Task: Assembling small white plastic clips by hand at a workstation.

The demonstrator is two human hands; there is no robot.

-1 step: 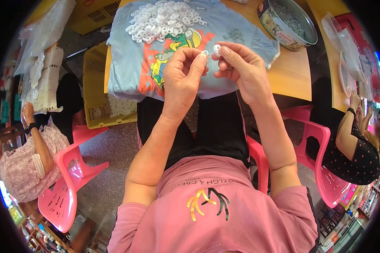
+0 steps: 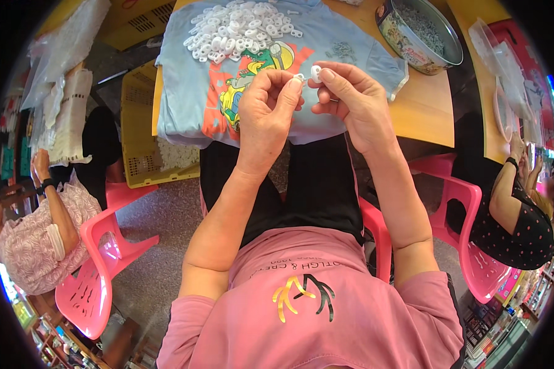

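Observation:
Over the near part of a printed light-blue cloth (image 2: 178, 104), my two hands meet fingertip to fingertip. My left hand (image 2: 269, 107) pinches a small whitish piece (image 2: 300, 77) between thumb and forefinger; it is too small to name. Between the thumb and forefinger of my right hand (image 2: 360, 101) is a white plastic piece with holes (image 2: 315, 73). The two pieces are very close; whether they touch I cannot tell. Beyond my left hand lies a heap of white two-holed plastic pieces (image 2: 231, 31). A small cluster of grey metal bits, seemingly screws (image 2: 343, 50), rests beyond my right hand.
A round tin (image 2: 406, 46) of small grey metal parts stands at the table's (image 2: 428, 114) far right. Left of the table is a yellow crate (image 2: 143, 163) with white pieces. Pink chairs (image 2: 95, 289) and co-workers (image 2: 40, 240) flank me on both sides.

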